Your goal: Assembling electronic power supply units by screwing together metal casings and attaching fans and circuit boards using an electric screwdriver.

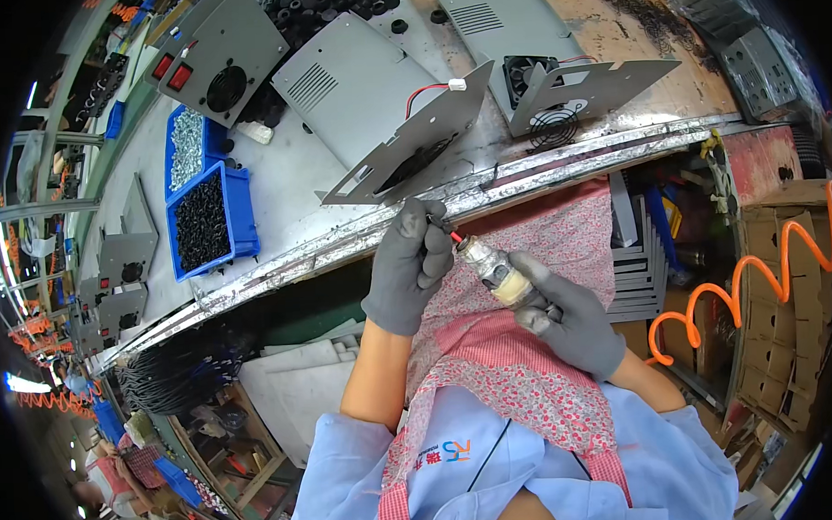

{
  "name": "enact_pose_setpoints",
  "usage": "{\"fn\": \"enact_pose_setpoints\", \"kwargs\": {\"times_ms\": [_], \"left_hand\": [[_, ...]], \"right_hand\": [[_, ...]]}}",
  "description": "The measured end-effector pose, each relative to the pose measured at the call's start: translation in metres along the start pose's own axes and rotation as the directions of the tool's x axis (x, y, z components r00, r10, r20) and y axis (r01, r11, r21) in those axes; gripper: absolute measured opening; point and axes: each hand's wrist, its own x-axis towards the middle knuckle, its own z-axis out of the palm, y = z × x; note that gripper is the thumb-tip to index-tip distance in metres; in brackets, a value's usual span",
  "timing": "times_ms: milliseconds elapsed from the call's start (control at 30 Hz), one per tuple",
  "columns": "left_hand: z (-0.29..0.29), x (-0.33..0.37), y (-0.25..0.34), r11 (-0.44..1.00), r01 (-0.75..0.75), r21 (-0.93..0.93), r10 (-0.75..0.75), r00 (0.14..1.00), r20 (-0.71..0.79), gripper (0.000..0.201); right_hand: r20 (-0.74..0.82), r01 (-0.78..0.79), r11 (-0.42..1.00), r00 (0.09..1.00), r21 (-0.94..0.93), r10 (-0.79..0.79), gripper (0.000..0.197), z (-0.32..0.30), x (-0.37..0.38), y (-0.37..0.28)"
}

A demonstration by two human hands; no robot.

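My right hand, in a grey glove, is wrapped round a silver air screwdriver with a worn, taped body. Its red-collared bit points up and left to my left hand. Also gloved in grey, that hand is closed, thumb and finger pinched at the bit's tip. Something small and dark shows there, too small to name. Just beyond my hands, at the bench edge, stands a bent grey sheet-metal panel with vent slots, a round fan opening and a red-and-black wire with a white connector.
Two blue bins hold silver fasteners and black screws. A similar panel with a black fan stands right; another with red switches stands left. A metal-edged bench runs across. An orange coiled hose hangs right, beside cardboard boxes.
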Motion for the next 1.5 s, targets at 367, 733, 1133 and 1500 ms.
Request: {"fn": "enact_pose_setpoints", "kwargs": {"times_ms": [367,733,1133,1500], "left_hand": [[-0.001,-0.001,0.003,0.939,-0.133,0.318,0.162,0.984,-0.067,0.045],[-0.036,-0.025,0.027,0.946,-0.247,0.209,0.273,0.956,-0.105,0.049],[-0.013,0.028,0.107,0.027,-0.433,0.901,0.143,0.894,0.426,0.072],[-0.024,0.037,0.097,-0.307,-0.311,0.900,0.203,0.902,0.381,0.050]], "right_hand": [[0.064,-0.061,0.979,0.997,0.193,0.050,0.059,0.001,0.001,0.002],[0.032,0.150,0.973,0.989,-0.172,-0.147,0.069,0.004,0.033,-0.015],[0.144,0.414,0.792,0.908,-0.449,-0.393,0.064,0.005,0.123,-0.007],[0.131,0.467,0.771,0.879,-0.434,-0.459,0.062,0.025,0.124,0.006]]}}
